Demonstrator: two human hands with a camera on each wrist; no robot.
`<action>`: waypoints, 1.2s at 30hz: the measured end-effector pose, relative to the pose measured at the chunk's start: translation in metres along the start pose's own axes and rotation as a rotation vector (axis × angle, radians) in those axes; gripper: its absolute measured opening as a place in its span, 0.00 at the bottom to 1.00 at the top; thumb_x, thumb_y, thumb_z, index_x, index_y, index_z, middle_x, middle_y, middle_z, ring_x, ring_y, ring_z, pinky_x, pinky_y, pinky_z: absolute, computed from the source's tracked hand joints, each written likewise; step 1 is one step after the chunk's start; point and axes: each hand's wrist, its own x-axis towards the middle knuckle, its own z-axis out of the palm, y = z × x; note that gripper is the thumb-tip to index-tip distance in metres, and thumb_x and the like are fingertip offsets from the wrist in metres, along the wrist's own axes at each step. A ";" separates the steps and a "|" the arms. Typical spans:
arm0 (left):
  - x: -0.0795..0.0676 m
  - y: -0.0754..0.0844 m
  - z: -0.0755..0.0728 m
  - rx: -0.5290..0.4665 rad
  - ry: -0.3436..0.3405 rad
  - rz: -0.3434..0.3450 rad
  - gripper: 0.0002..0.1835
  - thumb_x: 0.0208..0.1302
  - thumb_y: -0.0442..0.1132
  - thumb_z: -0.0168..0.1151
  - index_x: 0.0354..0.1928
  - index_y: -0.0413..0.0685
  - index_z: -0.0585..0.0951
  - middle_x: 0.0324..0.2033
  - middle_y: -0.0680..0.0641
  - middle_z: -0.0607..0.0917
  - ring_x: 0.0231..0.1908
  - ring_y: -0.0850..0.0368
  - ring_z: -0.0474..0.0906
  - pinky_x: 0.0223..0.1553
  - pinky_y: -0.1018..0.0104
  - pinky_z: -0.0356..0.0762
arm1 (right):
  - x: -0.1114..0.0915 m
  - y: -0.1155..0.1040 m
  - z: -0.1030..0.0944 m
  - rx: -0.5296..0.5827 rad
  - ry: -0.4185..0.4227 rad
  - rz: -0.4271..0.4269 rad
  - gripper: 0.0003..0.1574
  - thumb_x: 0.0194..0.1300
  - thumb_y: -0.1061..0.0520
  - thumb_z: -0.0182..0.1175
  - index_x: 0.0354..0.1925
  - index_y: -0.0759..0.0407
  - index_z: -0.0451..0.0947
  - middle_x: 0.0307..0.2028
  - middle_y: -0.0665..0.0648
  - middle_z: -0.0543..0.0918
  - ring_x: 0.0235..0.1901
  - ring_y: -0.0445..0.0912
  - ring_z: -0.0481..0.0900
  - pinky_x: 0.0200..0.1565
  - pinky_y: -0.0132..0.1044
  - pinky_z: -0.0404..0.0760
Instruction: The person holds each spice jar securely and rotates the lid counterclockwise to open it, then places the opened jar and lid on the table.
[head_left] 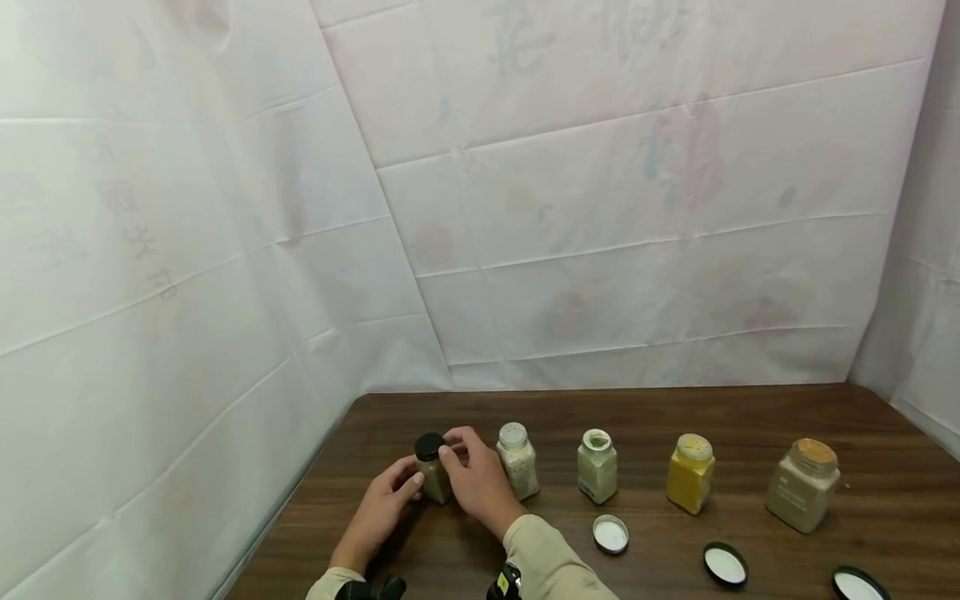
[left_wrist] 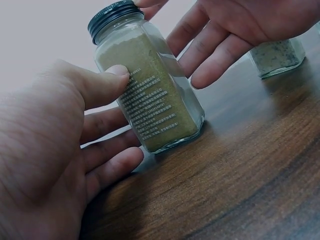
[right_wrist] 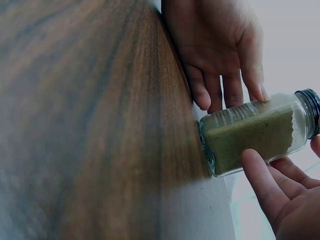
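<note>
A glass spice jar (head_left: 433,482) of greenish-brown powder stands on the wooden table, its black lid (head_left: 429,447) on. My left hand (head_left: 384,508) holds the jar, thumb across the white printed text and fingers behind, as the left wrist view shows. From the other side, my right hand (head_left: 482,479) reaches the top, thumb and forefinger at the lid's edge. Its lower fingers (left_wrist: 215,70) spread beside the glass. In the right wrist view the jar (right_wrist: 250,135) lies sideways, with the lid (right_wrist: 311,112) at the right edge; the right thumb is out of sight there.
To the right stand lidless jars: a pale flaky one (head_left: 517,462), a green one (head_left: 597,468), a yellow one (head_left: 691,475) and a larger brownish one (head_left: 802,487). Upturned lids (head_left: 611,533) lie before them. White cloth (head_left: 645,250) hangs behind the table (head_left: 465,558).
</note>
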 end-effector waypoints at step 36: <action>-0.003 0.001 0.000 0.032 -0.009 0.003 0.22 0.65 0.49 0.56 0.58 0.47 0.73 0.50 0.45 0.77 0.46 0.50 0.74 0.44 0.60 0.74 | 0.001 -0.001 -0.002 -0.015 -0.030 -0.051 0.30 0.62 0.33 0.52 0.60 0.39 0.69 0.41 0.46 0.77 0.40 0.38 0.75 0.40 0.37 0.75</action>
